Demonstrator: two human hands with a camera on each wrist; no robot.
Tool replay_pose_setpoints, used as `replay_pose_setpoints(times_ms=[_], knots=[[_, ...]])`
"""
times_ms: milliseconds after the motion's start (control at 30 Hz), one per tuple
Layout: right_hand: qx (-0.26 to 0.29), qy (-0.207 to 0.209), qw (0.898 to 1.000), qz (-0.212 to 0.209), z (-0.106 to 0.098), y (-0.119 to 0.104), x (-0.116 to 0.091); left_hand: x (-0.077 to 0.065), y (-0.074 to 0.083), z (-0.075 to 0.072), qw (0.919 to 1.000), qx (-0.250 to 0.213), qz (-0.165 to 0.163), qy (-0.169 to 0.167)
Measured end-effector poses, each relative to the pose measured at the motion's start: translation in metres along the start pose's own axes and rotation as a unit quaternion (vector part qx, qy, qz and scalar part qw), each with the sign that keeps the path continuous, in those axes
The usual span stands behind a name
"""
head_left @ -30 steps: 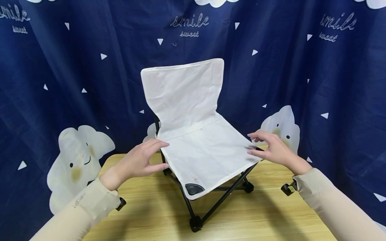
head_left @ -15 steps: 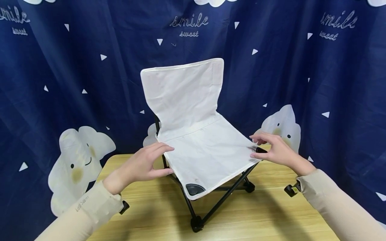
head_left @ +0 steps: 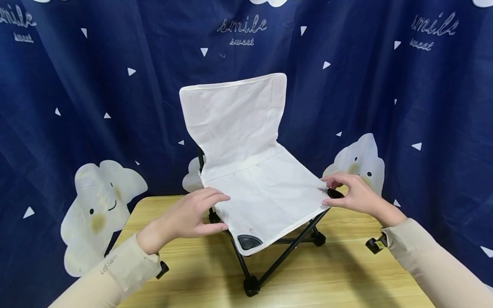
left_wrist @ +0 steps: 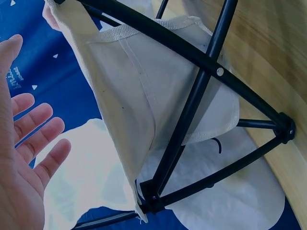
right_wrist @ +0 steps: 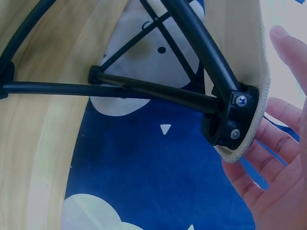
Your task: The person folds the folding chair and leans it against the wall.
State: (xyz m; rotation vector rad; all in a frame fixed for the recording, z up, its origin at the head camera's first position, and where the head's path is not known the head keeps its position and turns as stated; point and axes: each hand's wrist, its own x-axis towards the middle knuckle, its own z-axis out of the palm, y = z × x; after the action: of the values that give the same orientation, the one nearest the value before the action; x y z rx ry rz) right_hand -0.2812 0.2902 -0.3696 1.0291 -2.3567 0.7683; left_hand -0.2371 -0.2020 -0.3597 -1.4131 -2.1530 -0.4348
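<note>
A folding chair with a white fabric seat (head_left: 265, 188) and backrest (head_left: 236, 115) stands unfolded, its black tube frame (head_left: 286, 259) visible below. My left hand (head_left: 188, 216) is at the seat's left edge, fingers loosely extended and thumb apart; the left wrist view shows the palm (left_wrist: 21, 184) empty beside the fabric. At the front right corner is my right hand (head_left: 356, 194), fingers and thumb spread about the black corner patch (head_left: 335, 193). In the right wrist view its fingertips are at the outer side of the black corner joint (right_wrist: 232, 117); whether they touch is unclear.
The chair stands on a wooden table (head_left: 331, 278). A dark blue curtain (head_left: 423, 107) with clouds and triangles hangs close behind. Another black corner patch (head_left: 248, 241) is at the seat's front left. A fabric pocket (left_wrist: 192, 91) hangs under the seat.
My left hand has moved right and slightly down along the seat's left edge. My right hand has shifted slightly right, onto the corner. The chair has stayed put.
</note>
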Motion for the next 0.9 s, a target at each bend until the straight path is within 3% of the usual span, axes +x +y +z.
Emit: replay_pose_setpoints(times_ms=[567,900], knots=[[-0.007,-0.001,1.000,-0.009,0.000,0.006,-0.007,-0.002,0.009,0.008,0.9999,-0.005,0.012,-0.012],[-0.003,-0.004,1.000,-0.009,-0.003,0.007,-0.010,-0.003,0.014,0.015,0.9997,-0.013,0.019,-0.001]])
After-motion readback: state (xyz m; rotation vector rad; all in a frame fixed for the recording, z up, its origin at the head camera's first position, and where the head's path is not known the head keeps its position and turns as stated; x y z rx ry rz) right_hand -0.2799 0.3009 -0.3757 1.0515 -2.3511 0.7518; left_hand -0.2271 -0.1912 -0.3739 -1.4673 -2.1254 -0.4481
